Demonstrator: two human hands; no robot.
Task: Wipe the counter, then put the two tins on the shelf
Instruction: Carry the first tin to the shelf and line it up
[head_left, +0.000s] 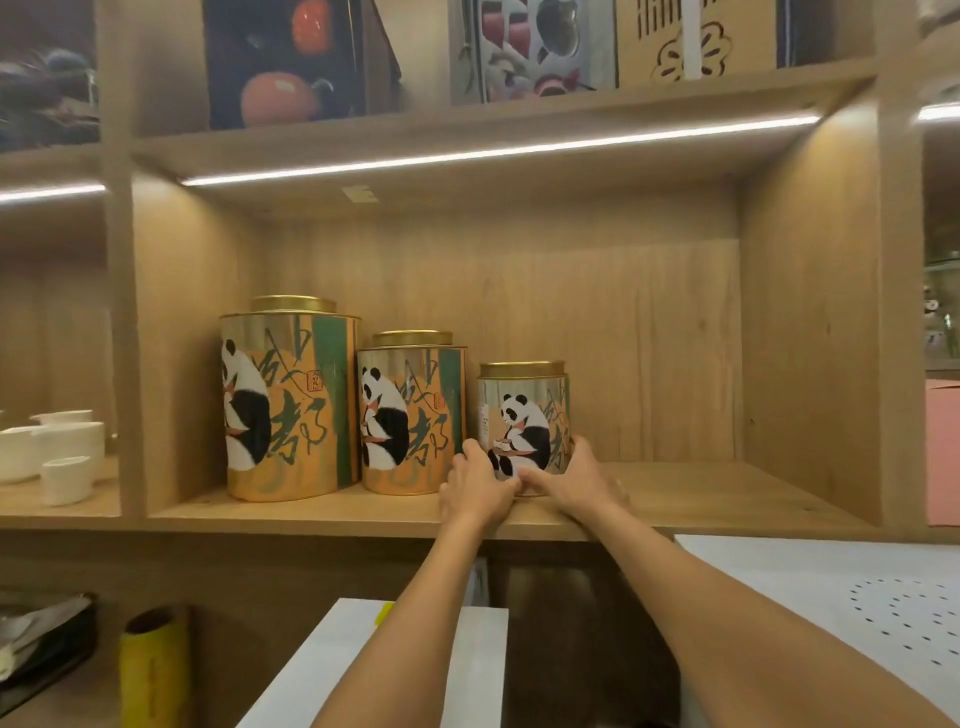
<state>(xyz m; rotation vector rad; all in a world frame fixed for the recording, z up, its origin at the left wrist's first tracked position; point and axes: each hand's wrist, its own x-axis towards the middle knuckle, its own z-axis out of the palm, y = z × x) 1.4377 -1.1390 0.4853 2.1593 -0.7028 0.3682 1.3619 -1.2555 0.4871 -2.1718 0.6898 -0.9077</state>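
Note:
Three panda-printed tins with gold lids stand in a row on the wooden shelf (727, 493). The large tin (290, 400) is at the left, the medium tin (411, 413) in the middle, the small tin (524, 421) at the right. My left hand (478, 486) and my right hand (576, 478) clasp the base of the small tin from either side; it stands upright on the shelf board, close beside the medium tin.
White cups (57, 452) fill the compartment to the left. A pink box (943, 447) sits at the far right. Below are a white counter surface (332, 670), a perforated white panel (857, 587) and a yellow roll (153, 665). The shelf has free room right of the small tin.

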